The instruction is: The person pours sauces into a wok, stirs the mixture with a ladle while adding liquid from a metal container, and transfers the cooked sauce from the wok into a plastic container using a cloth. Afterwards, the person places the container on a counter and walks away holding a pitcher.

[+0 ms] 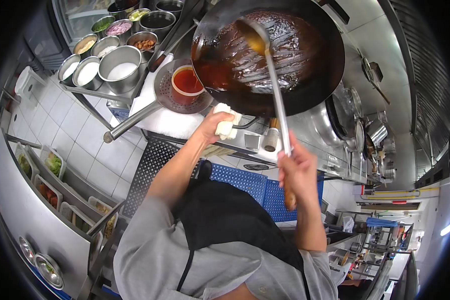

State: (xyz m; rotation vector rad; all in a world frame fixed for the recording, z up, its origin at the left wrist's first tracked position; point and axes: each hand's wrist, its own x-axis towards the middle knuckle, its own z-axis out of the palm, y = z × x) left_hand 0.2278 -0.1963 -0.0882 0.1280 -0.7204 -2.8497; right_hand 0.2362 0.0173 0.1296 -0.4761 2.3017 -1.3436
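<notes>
My left hand (215,125) is closed round a folded white cloth (227,122), with the wok's loop handle (246,123) running into it. The large black wok (330,65) is tilted to the left and holds a thick, glossy dark brown sauce (285,50), with red oil at its left side. My right hand (299,165), slightly blurred, grips a long ladle (277,92) by its wooden end. The ladle's bowl is over the sauce with amber liquid in it. Under the wok's left lip, a tub of red oil (186,82) sits in a perforated strainer (165,80).
Steel pots of white powder (122,67) and several bowls of chopped ingredients stand at the upper left. The strainer's long handle (132,122) juts past the counter edge. A brush (272,136) stands below the wok. Stacked pans (355,117) line the right. Vegetable baskets (52,162) sit lower left.
</notes>
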